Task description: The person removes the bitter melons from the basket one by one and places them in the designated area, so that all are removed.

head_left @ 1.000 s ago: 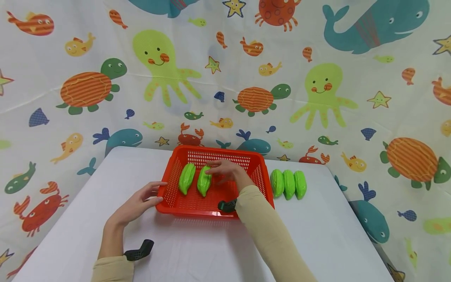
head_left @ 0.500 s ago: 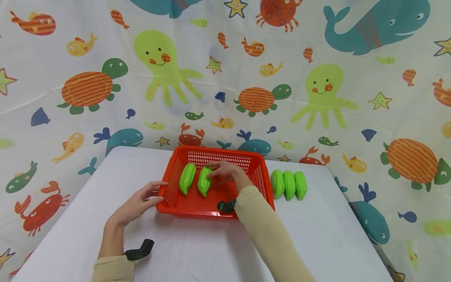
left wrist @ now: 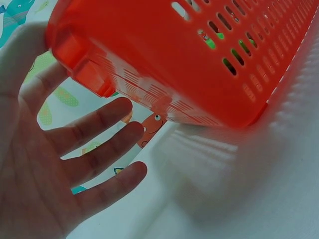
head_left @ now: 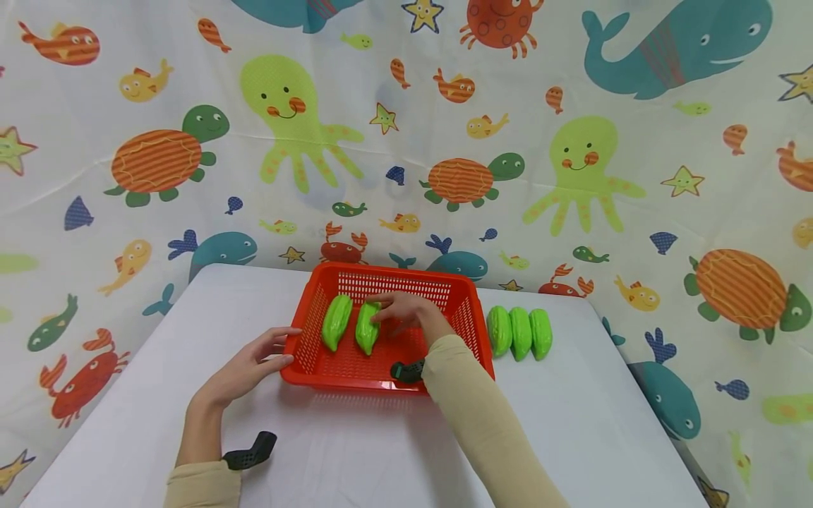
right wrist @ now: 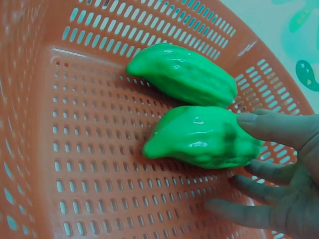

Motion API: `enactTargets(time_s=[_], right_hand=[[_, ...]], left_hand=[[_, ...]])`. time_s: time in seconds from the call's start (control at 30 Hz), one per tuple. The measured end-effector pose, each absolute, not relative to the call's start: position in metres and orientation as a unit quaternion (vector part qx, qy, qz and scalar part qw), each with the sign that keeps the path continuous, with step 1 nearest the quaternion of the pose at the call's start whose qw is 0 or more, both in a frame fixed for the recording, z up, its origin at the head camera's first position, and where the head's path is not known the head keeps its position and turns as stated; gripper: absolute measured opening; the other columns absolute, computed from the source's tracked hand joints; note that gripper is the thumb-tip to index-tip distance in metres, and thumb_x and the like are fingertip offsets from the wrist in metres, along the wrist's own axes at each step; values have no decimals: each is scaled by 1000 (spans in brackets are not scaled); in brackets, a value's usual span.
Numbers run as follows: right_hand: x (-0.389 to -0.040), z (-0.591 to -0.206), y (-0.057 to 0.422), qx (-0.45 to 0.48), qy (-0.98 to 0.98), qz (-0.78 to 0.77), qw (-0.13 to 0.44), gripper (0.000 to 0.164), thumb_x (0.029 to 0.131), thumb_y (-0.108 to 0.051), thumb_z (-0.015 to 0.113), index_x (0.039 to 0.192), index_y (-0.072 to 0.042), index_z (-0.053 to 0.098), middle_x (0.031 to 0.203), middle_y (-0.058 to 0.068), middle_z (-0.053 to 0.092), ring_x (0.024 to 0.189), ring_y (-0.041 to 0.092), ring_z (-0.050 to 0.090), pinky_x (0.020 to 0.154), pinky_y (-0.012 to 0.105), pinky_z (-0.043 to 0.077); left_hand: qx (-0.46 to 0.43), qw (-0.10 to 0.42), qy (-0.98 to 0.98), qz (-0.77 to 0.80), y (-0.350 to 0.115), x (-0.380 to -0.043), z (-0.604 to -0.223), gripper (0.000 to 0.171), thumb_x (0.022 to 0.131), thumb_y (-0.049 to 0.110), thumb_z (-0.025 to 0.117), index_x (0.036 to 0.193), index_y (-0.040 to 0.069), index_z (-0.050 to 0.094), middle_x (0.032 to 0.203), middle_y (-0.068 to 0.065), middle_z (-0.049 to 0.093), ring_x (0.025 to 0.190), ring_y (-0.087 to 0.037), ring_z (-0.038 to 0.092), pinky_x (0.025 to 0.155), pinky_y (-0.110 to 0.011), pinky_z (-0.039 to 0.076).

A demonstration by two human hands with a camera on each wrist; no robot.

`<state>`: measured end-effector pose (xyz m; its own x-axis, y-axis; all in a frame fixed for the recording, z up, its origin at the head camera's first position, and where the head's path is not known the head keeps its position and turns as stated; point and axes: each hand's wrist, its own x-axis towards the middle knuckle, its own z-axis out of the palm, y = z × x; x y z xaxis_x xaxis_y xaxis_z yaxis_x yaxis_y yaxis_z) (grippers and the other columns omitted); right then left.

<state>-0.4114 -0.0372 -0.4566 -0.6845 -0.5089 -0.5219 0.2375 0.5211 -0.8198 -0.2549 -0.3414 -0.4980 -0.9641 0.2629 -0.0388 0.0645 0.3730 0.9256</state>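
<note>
A green bitter melon [head_left: 367, 331], glossy and probably plastic, lies in the red basket [head_left: 356, 386] with its pointed end toward the person. My right hand [head_left: 406, 310] is over its far end; in the right wrist view the thumb touches one side and a finger meets the other, while more fingers spread below. Beside it on the left lies a second bitter melon [head_left: 336, 321], untouched. At the basket's left side my left hand [head_left: 254, 360] rests its fingertips on the rim, its fingers mostly straight and apart in the left wrist view.
Several more green bitter melons [head_left: 521, 331] stand in a row on the white table [head_left: 591, 402], just right of the basket. A cloth printed with sea animals [head_left: 406, 127] hangs behind the table and at its sides. Each wrist carries a black camera mount [head_left: 250, 451].
My right hand has shifted slightly left and toward me at the melon's far end, and that melon has turned a little with it. The left hand keeps its place on the rim.
</note>
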Motion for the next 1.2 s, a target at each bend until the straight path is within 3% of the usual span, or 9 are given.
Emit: enactTargets(time_s=[0.17,0.47,0.67,1.0,1.2], right_hand=[[-414,-457,-38,-97,781,-470,398,57,94,-13,66,147,-25,47,156,15,27,139,32,32,95,48,50],[-415,-458,-39,-112,790,-447,405,57,93,-17,67,146,-25,47,150,10,37,130,29,42,96,46,50],[-414,-457,-45,-118,802,-429,398,63,89,-21,73,146,-24,46,153,13,32,134,32,38,96,49,49],[-417,-457,-51,-114,823,-414,371,60,88,-16,74,142,-22,48,145,17,38,124,32,46,88,47,54],[-417,-457,-52,-115,828,-415,359,59,88,-14,74,141,-21,50,144,18,39,123,31,47,94,48,50]], left_hand=[[100,91,825,549,-343,-257,-498,56,94,32,64,144,22,42,142,-19,44,132,-45,38,93,-56,49],[99,96,824,550,-344,-260,-497,54,95,28,64,144,22,43,140,-18,46,131,-44,39,94,-56,49],[96,100,825,548,-346,-261,-497,55,94,30,64,144,21,43,141,-19,45,131,-44,39,93,-56,49],[102,97,824,549,-348,-266,-497,53,94,29,64,143,22,45,139,-18,46,131,-43,39,93,-55,49],[103,96,823,550,-349,-268,-497,54,94,27,65,143,21,44,140,-18,46,130,-43,40,92,-53,51]])
